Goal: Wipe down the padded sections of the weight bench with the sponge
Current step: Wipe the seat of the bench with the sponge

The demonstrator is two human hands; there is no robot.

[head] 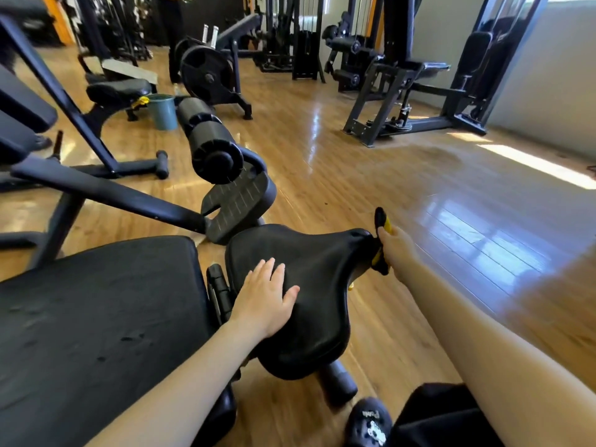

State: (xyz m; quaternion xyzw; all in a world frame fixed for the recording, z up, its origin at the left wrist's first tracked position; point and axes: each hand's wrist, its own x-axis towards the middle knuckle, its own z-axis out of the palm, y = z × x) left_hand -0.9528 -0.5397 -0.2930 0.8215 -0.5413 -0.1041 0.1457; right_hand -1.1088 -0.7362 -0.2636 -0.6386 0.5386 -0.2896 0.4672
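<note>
The large back pad [96, 317] fills the lower left of the frame, its black surface marked with dark spots and streaks that look like damp. Just right of it, across a hinge gap, sits the smaller saddle-shaped seat pad [319, 285] at lower centre. The left hand [266, 300] lies flat on the seat pad's near-left side, fingers spread and loose, steadying it. The right hand [396, 250], centre right, has its fingers clamped on the yellow-and-black sponge [382, 221], pressing it against the seat pad's narrow far tip. The step in hand seems to be wiping the seat's edge; next would likely be dragging the sponge across its top, which calls for lifting the left hand clear. In the upper left, a teal bucket [163, 111] stands on the wooden floor; its contents cannot be seen from here.
</note>
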